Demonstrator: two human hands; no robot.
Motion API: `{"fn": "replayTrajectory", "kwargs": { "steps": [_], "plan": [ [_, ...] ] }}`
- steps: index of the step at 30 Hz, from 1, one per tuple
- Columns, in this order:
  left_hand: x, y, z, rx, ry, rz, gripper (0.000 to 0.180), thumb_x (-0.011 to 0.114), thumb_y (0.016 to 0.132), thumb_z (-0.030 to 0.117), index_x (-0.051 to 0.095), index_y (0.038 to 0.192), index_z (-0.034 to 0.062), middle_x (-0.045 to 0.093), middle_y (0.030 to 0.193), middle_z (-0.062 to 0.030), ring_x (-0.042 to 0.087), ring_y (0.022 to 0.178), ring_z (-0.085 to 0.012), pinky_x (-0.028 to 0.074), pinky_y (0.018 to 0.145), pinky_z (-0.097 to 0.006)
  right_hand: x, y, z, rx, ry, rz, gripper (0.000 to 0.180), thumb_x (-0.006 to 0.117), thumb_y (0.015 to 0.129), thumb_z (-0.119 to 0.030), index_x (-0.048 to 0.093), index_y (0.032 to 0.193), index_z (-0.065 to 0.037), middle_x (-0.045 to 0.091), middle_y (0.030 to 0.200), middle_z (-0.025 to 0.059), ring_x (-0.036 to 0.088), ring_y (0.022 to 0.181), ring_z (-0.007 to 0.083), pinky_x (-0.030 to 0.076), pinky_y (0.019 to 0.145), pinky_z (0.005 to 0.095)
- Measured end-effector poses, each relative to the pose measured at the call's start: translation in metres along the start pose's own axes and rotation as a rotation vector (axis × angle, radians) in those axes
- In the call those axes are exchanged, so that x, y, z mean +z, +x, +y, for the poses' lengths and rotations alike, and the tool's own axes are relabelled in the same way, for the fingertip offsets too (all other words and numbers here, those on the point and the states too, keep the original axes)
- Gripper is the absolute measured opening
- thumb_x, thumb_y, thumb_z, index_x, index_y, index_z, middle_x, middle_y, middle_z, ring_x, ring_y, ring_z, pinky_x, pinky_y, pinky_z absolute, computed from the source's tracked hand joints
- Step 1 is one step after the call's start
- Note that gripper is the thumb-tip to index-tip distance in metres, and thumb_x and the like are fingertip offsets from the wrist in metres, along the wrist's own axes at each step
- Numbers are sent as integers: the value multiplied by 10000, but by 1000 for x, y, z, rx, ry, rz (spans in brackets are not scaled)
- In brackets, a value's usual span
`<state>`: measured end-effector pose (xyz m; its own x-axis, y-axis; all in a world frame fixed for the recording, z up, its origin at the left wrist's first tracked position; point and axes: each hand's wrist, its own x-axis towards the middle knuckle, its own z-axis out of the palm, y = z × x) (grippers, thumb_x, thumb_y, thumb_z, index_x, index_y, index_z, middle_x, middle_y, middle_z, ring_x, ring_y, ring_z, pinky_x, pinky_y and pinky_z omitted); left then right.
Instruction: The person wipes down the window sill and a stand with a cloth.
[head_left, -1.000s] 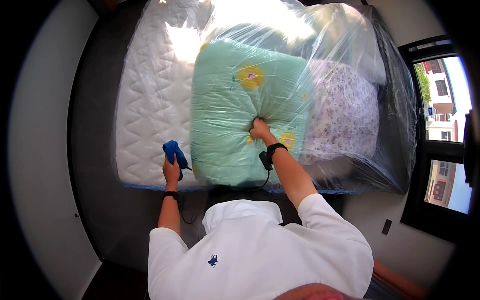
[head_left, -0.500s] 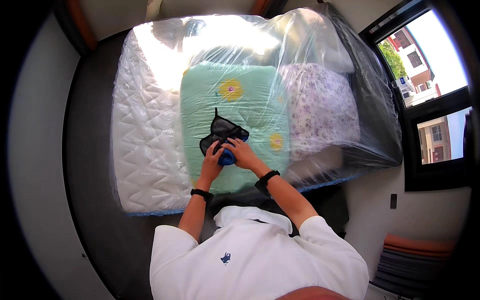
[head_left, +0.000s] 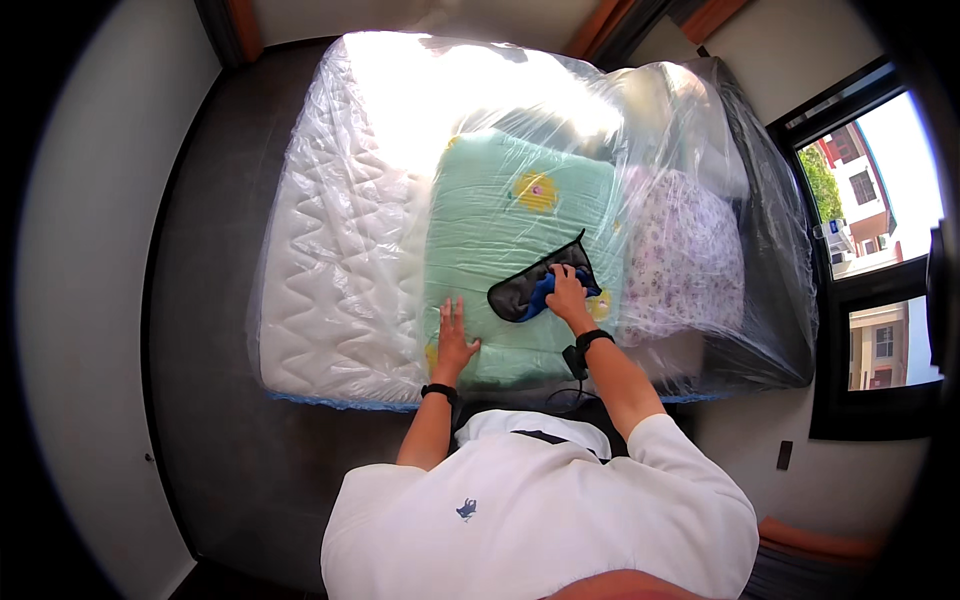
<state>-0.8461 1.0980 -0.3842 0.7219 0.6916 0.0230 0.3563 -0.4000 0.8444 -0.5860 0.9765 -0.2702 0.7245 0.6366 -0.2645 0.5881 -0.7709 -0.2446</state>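
Note:
A piece of sheer black mesh (head_left: 523, 294) with dark edging and a pointed upper corner lies on the pale green quilt (head_left: 500, 230), over the clear plastic sheet. A bunched blue cloth part (head_left: 541, 293) shows against the mesh; whether the two are joined I cannot tell. My right hand (head_left: 568, 293) presses onto the blue and black fabric with its fingers bent around it. My left hand (head_left: 455, 343) rests on the quilt's near left part, fingers spread, holding nothing. Each wrist wears a black band.
Under the clear plastic sheet (head_left: 690, 115) are a white quilted mattress (head_left: 340, 280) and a purple-flowered pillow or bundle (head_left: 685, 255). Sunlight glares on the far part. A black-framed window (head_left: 870, 265) stands at the right, and folded orange and dark cloth (head_left: 810, 540) lies at lower right.
My left hand has let go of the fabric and moved left onto the quilt. My right hand has shifted right, and the black mesh is more spread out. The view has also shifted.

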Motion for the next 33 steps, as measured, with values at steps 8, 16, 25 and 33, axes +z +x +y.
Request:
{"fn": "replayTrajectory", "kwargs": {
  "steps": [8, 16, 25, 33],
  "plan": [
    [9, -8, 0, -618, -30, -131, 1388, 896, 590, 270, -114, 1543, 305, -10, 1617, -184, 35, 1459, -479, 140, 1107, -686, 59, -39, -142, -400, -321, -114, 849, 680, 765, -292, 266, 1505, -251, 132, 1583, 160, 158, 1423, 502, 188, 980, 817],
    [-2, 1, -26, -571, 41, -256, 1344, 853, 622, 405, -121, 1542, 296, 22, 1603, -232, 93, 1447, -496, 143, 1125, -647, 15, -4, -34, -190, -341, 257, 1048, 706, 737, -616, 153, 1540, -232, 73, 1605, 101, 91, 1454, 428, 228, 990, 785],
    [-22, 24, 30, -523, 368, -417, 1366, 840, 623, 480, -130, 1545, 205, -109, 1594, -242, -71, 1459, -478, 57, 1103, -692, -34, 104, 97, 525, 193, -206, 866, 647, 785, -335, 269, 1454, 65, 505, 1361, 274, 521, 1253, 372, 440, 1022, 437],
    [-13, 52, 151, -247, 416, -398, 1215, 767, 732, 516, -59, 1557, 179, -114, 1596, -231, -61, 1455, -487, 79, 1082, -721, -166, 152, -36, -111, -254, 0, 566, 699, 769, -388, 610, 1212, -48, 646, 1156, 159, 632, 1054, 344, 537, 830, 447]
  ]
}}
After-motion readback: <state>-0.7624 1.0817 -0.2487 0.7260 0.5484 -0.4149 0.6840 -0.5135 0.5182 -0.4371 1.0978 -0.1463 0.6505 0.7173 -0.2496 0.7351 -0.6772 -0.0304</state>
